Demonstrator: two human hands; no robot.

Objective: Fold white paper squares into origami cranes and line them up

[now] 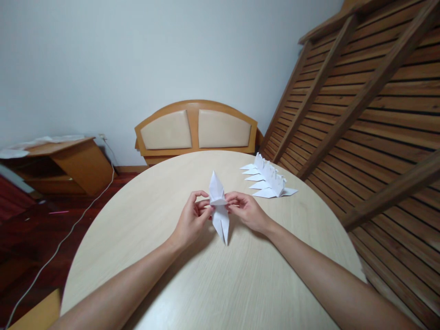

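A white folded-paper origami piece (220,220) is held above the middle of the table. One long point of it aims away from me, and a split pair of points aims toward me. On its left edge, my left hand (194,215) pinches the paper between thumb and fingers. My right hand (248,210) grips the opposite edge in the same way, near the middle fold. Beyond my right hand stands a row of several finished white origami pieces (271,178), nested close together with pointed flaps sticking out to the sides.
The round pale wooden table (144,238) fills the foreground. Behind it stands a headboard (194,128) with cream panels. A slatted wooden frame (360,105) leans at the right. At the left are a low wooden cabinet (77,165) and a white cable (74,224) along the floor.
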